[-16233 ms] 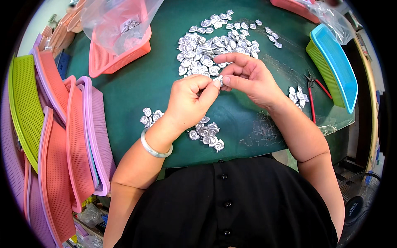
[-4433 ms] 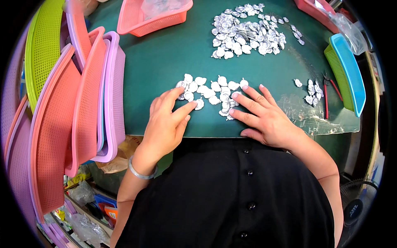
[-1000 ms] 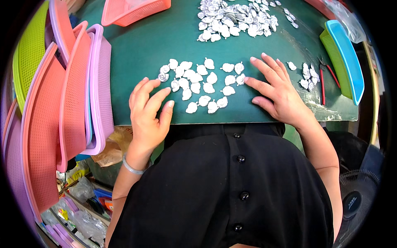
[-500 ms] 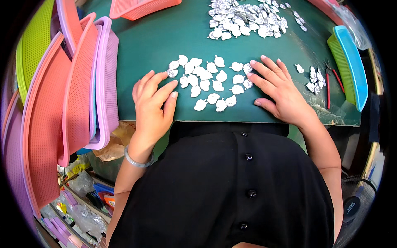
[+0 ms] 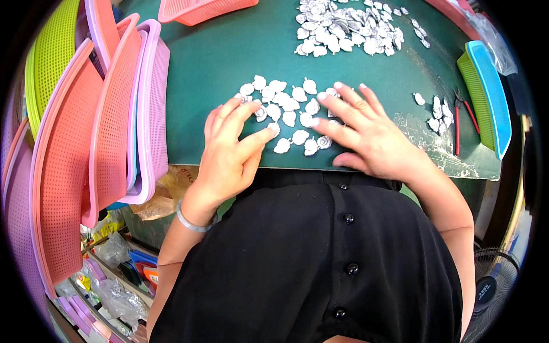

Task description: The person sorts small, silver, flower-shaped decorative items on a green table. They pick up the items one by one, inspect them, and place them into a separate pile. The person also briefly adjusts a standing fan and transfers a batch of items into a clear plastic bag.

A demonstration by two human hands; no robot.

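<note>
Small silver-white pieces shaped like roses or leaves [image 5: 290,105] lie loosely spread, mostly in one layer, near the table's front edge. At their left side my left hand [image 5: 231,146] rests with fingers apart, its fingertips touching pieces there. From the right, my right hand [image 5: 374,140] reaches over the cluster with fingers spread, covering some of the pieces. One piece with a clear swirl, a rose-like piece [image 5: 324,142], lies just left of my right thumb. Neither hand grips anything.
A dense pile of similar silver pieces [image 5: 349,28] lies farther back on the green table [image 5: 229,51]. At right are a small heap [image 5: 440,117], red-handled pliers [image 5: 457,130], and green and blue baskets [image 5: 486,100]. Stacked plastic baskets [image 5: 114,120] stand left; a fan [image 5: 492,280] is at lower right.
My right hand has slid left over the right-hand pieces, pushing them toward the rest. The left hand has moved slightly right onto the cluster's edge. The view has shifted a little.
</note>
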